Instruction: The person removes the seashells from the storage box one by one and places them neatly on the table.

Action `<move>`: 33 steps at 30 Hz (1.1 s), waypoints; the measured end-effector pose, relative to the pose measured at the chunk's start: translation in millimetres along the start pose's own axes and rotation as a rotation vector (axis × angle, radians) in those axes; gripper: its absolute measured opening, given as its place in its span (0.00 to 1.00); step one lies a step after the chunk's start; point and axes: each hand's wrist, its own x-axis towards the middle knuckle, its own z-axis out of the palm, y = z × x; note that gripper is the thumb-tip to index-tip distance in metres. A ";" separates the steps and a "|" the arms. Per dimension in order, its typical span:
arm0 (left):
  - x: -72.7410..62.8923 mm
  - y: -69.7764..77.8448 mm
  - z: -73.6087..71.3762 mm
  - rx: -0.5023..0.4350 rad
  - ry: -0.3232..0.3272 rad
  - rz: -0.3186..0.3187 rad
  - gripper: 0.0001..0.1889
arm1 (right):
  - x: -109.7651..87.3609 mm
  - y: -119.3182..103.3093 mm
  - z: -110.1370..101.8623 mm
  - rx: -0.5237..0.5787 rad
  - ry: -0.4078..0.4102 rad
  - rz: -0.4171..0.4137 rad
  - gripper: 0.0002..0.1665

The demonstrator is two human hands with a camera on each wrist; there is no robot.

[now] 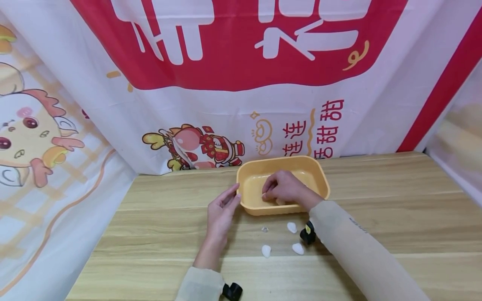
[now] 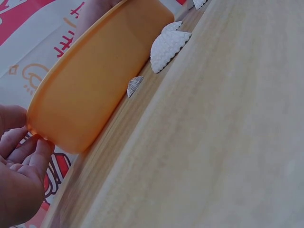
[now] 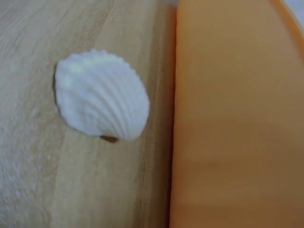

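My right hand [image 1: 285,187] reaches down inside a yellow-orange plastic basin [image 1: 320,177], thumb and fingers pinched together low near its floor. A small pale thing [image 1: 264,195] shows at those fingertips, mostly covered by the hand. At the basin's left end, my left hand [image 1: 222,213] pinches the rim between thumb and fingers. In the left wrist view, the thumb lies at the edge with the curled fingers [image 2: 40,154] below it. The right wrist view shows a ribbed white seashell [image 3: 102,95] beside the basin's outer wall [image 3: 237,118]; the right hand is out of that view.
In front of the basin, white seashells [image 1: 266,251] and a smaller grey patterned shell [image 1: 265,229] lie apart on the wooden table [image 1: 158,234]. A printed cloth [image 1: 211,104] hangs behind the table's far edge. Black wrist cameras [image 1: 308,233] sit at both sleeves.
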 end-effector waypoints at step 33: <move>1.4 -3.7 -0.1 -0.026 -0.006 0.027 0.19 | -56.1 -33.3 -45.0 0.135 0.131 -0.080 0.12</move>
